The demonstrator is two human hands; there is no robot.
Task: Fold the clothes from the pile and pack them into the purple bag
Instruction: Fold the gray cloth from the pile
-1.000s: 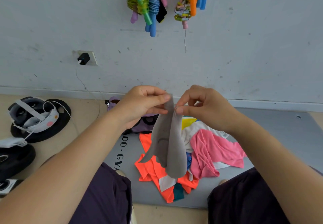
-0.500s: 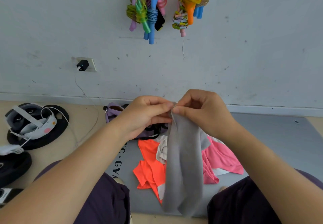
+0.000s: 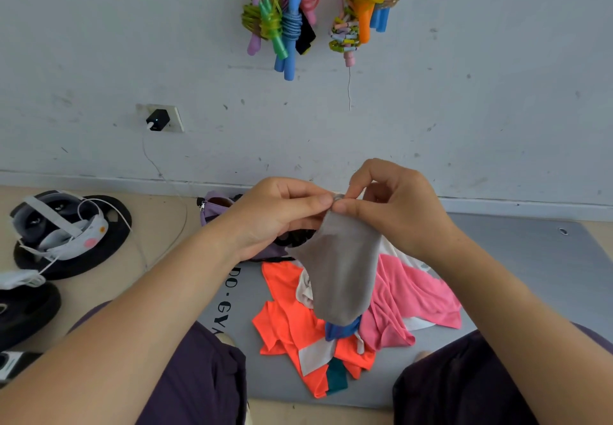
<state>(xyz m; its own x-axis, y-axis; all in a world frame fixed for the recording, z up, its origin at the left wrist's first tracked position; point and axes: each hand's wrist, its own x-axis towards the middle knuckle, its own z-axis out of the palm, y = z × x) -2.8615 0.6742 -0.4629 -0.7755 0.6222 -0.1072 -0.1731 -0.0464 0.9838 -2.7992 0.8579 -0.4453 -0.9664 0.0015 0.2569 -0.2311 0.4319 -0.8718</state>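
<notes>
Left hand (image 3: 275,215) and right hand (image 3: 394,205) meet in front of the wall, each pinching the top edge of a grey garment (image 3: 341,275) between thumb and fingers, the fingertips of the two hands almost touching. From that pinch the grey garment hangs down, above the clothes pile.

Far left on the floor, a headset (image 3: 56,225) with white straps lies on a black weight plate (image 3: 109,249), and a second black plate (image 3: 26,312) lies nearer the person. A thin white cable runs from there up to a black charger (image 3: 157,120) plugged into a wall socket.

Behind the left hand sits the purple bag (image 3: 215,207) on the floor near the wall, at the far edge of a grey mat (image 3: 530,275); most of it is hidden by the hand, so I cannot tell how far it is open.

On the mat between the person's knees lies the clothes pile: an orange shirt (image 3: 288,318) on the left with white and teal patches at its near edge, a blue piece (image 3: 341,328) peeking out under the grey garment, and a pink garment (image 3: 411,298) on the right with some white cloth beneath it.

High on the wall hang two bundles of coloured skipping ropes (image 3: 282,16).
</notes>
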